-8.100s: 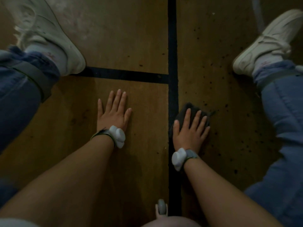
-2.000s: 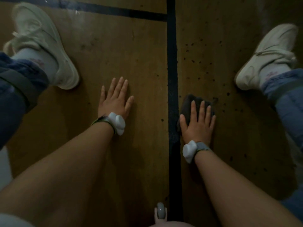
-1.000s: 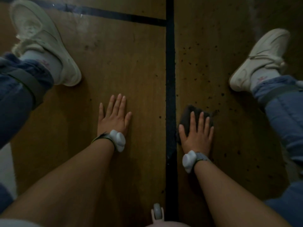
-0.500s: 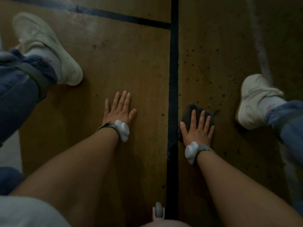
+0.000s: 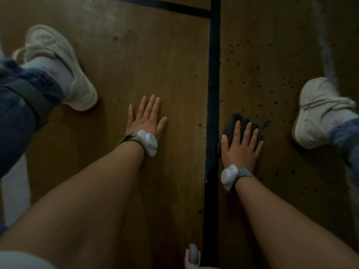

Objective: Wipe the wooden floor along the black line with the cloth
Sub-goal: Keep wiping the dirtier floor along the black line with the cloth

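Just right of the black line (image 5: 212,94), at four o'clock from centre, the right hand (image 5: 240,150) lies flat, fingers straight toward twelve, pressing the dark cloth (image 5: 233,123) onto the wooden floor (image 5: 165,65). Left hand (image 5: 144,121), at nine o'clock of it, rests palm-down, fingers extended, holding nothing

No legible text, label, brand name or number in view. Small pinkish motif on white left-ankle sock (image 5: 50,71): too blurred to read as lettering or logo. Similar pinkish motif on white right-ankle sock (image 5: 337,121): also unreadable.
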Available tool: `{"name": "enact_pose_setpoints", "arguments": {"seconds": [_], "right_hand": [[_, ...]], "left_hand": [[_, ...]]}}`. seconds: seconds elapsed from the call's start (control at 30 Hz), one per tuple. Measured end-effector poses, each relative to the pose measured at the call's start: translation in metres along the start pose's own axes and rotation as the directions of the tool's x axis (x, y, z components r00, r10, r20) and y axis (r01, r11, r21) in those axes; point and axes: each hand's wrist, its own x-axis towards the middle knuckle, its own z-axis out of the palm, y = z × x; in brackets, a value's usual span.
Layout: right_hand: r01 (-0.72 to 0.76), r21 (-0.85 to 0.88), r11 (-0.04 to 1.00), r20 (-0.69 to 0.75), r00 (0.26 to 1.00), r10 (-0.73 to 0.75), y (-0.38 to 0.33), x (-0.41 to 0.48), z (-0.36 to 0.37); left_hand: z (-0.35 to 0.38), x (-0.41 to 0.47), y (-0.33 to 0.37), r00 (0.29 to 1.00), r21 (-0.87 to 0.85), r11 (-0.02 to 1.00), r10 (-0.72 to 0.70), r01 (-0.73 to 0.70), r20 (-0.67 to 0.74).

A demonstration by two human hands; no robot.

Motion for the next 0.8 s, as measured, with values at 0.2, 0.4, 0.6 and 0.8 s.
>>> {"name": "enact_pose_setpoints", "arguments": {"seconds": [0.2,0.4,0.6,0.8], "right_hand": [[0.074,0.018,0.997,-0.006,0.997,-0.074,-0.055,-0.048,0.010],[0.434,0.001,0.901,0.149,0.891,-0.430,-0.106,-0.103,0.022],[0.525,0.002,0.851,0.182,0.837,-0.516,-0.066,-0.084,0.020],[0.175,0.025,0.984,0.098,0.979,-0.177,0.025,-0.065,0.017]], "left_hand": [[-0.004,-0.013,-0.009,0.991,-0.101,0.994,0.022,-0.035,-0.131],[0.003,-0.036,-0.016,0.979,-0.120,0.991,-0.080,0.058,-0.185],[0.019,-0.062,-0.013,0.988,-0.087,0.995,-0.062,0.051,-0.138],[0.039,-0.083,0.000,0.998,0.053,0.999,-0.002,0.006,-0.067]]}}
